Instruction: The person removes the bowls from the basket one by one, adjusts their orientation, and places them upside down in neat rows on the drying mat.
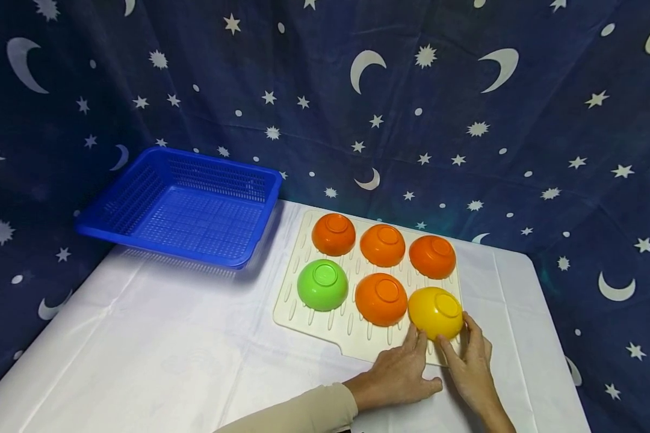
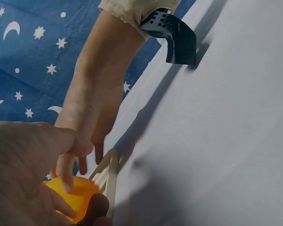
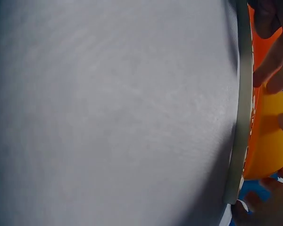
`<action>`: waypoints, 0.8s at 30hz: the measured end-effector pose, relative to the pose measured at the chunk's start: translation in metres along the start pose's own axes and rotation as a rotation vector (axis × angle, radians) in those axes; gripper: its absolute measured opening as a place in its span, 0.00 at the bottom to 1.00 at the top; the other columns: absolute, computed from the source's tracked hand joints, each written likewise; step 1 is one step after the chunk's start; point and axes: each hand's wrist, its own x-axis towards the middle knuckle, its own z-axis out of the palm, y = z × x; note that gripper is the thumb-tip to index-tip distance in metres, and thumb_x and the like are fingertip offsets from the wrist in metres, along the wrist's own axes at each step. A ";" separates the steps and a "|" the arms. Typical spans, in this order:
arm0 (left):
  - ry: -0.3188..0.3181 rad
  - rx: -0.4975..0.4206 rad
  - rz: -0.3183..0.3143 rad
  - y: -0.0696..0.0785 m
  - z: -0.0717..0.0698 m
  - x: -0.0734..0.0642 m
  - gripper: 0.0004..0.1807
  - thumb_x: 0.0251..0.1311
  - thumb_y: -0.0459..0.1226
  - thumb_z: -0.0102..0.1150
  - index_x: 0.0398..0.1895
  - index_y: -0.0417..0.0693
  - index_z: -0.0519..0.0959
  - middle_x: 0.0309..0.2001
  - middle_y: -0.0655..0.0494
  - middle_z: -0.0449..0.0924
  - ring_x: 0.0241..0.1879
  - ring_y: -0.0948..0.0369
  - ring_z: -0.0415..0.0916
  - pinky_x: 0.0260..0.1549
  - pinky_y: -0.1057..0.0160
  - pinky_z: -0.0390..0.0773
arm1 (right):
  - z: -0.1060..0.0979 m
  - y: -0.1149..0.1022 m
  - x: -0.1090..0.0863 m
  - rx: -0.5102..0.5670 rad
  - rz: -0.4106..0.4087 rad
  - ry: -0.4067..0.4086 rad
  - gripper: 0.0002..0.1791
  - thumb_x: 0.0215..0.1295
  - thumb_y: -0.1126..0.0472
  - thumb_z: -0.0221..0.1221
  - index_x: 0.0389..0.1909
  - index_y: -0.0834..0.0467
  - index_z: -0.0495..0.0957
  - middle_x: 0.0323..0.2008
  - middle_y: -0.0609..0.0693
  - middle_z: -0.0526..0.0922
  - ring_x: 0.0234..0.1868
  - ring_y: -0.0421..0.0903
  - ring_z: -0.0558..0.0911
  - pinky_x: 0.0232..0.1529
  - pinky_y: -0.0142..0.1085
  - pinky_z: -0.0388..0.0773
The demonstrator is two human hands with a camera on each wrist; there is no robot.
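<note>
A yellow bowl [image 1: 436, 312] lies upside down at the near right corner of a cream draining mat [image 1: 314, 328]. My right hand [image 1: 473, 373] holds its right and near side between thumb and fingers. My left hand [image 1: 401, 374] reaches in from the near left, its extended fingertips touching the bowl's near left edge. Beside the yellow bowl, an orange bowl [image 1: 381, 299] and a green bowl [image 1: 322, 285] are also upside down. In the left wrist view, both hands surround the yellow bowl [image 2: 75, 197], hiding part of it.
Three more orange bowls [image 1: 333, 234] form the mat's back row, upside down. A blue plastic basket [image 1: 238, 260] stands at the back left of the white-covered table [image 1: 141, 355]. Behind hangs a dark blue curtain [image 1: 314, 72] with moons and stars.
</note>
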 end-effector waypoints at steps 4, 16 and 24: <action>-0.027 0.001 -0.011 0.001 0.001 0.002 0.48 0.50 0.54 0.58 0.69 0.43 0.48 0.70 0.49 0.35 0.11 0.69 0.62 0.06 0.73 0.63 | 0.000 -0.005 0.002 -0.041 0.014 0.034 0.40 0.63 0.51 0.54 0.69 0.56 0.43 0.63 0.64 0.48 0.64 0.60 0.45 0.51 0.67 0.48; -0.080 0.035 0.019 0.002 0.000 0.003 0.43 0.51 0.56 0.56 0.68 0.47 0.56 0.68 0.43 0.44 0.21 0.66 0.73 0.11 0.71 0.68 | 0.000 -0.010 0.011 -0.106 0.006 0.072 0.37 0.63 0.58 0.53 0.66 0.63 0.45 0.59 0.68 0.55 0.61 0.62 0.50 0.53 0.62 0.53; -0.111 -0.090 -0.004 0.004 -0.001 0.001 0.37 0.51 0.55 0.57 0.65 0.57 0.61 0.68 0.38 0.43 0.24 0.64 0.74 0.14 0.71 0.69 | -0.001 -0.011 0.009 -0.092 -0.013 0.003 0.39 0.65 0.56 0.51 0.68 0.61 0.40 0.61 0.69 0.51 0.61 0.65 0.48 0.51 0.65 0.51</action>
